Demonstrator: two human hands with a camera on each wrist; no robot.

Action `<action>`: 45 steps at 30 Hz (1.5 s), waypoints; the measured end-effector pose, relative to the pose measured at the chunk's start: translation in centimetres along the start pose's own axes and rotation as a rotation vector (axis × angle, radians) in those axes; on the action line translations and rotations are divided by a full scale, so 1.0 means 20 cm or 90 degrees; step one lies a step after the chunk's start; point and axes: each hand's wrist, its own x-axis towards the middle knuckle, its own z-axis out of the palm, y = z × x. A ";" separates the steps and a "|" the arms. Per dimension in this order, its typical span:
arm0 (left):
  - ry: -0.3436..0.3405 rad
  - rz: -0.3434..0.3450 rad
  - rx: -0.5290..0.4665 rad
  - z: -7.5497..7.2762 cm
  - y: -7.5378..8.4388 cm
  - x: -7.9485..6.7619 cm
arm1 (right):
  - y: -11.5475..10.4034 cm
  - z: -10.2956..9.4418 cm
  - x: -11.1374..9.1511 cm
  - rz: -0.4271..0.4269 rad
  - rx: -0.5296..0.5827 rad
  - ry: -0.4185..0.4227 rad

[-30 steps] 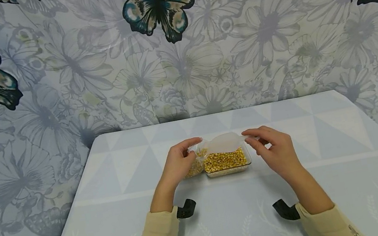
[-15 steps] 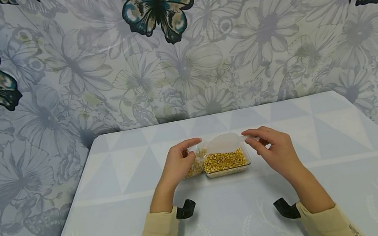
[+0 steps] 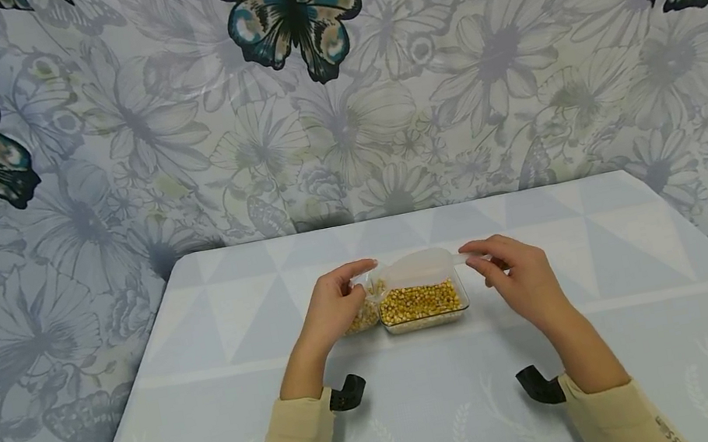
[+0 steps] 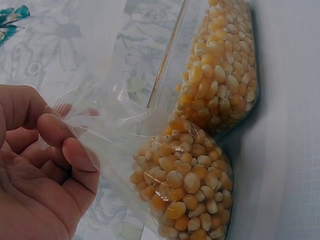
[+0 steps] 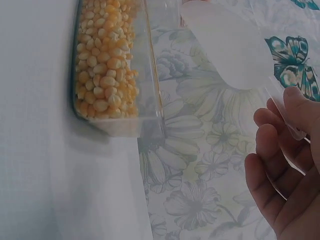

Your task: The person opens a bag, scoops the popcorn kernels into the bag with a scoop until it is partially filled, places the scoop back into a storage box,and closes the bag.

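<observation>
My left hand pinches the gathered neck of a clear plastic bag holding corn kernels; the bag's bottom is full and sits against the left side of a glass container. That rectangular container stands on the table with yellow corn kernels inside, partly filling it in the wrist views. With thumb and fingers, my right hand grips the thin handle of a translucent white scoop. The scoop's bowl hangs above the container's far part and reaches the bag's mouth. No kernels can be made out in the scoop.
The pale table has a triangle and leaf pattern and spreads out on every side of the container. Behind it rises a wall with flower and butterfly print. Black mounts stick out from both sleeves.
My right hand has shifted slightly to the right, and the scoop has turned a little with it. The left hand, bag and container stay in place.
</observation>
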 end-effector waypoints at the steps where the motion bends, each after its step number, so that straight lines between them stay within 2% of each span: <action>1: 0.001 -0.001 0.000 0.00 0.00 0.00 | 0.01 0.00 0.00 0.003 -0.002 0.002; 11: 0.007 0.001 0.006 0.00 0.00 0.00 | 0.07 -0.03 0.00 0.011 -0.018 0.031; 23: 0.014 -0.006 0.010 0.00 0.01 -0.01 | 0.11 0.00 -0.02 0.039 -0.076 -0.022; 31: 0.004 0.001 0.005 0.00 0.01 0.00 | 0.09 0.02 -0.02 0.022 -0.078 -0.034; 39: 0.010 -0.003 0.006 0.00 0.01 -0.01 | 0.08 0.06 -0.03 -0.009 -0.169 -0.032; 45: 0.011 -0.003 0.002 0.00 0.01 -0.01 | 0.08 0.11 -0.04 -0.017 -0.175 -0.046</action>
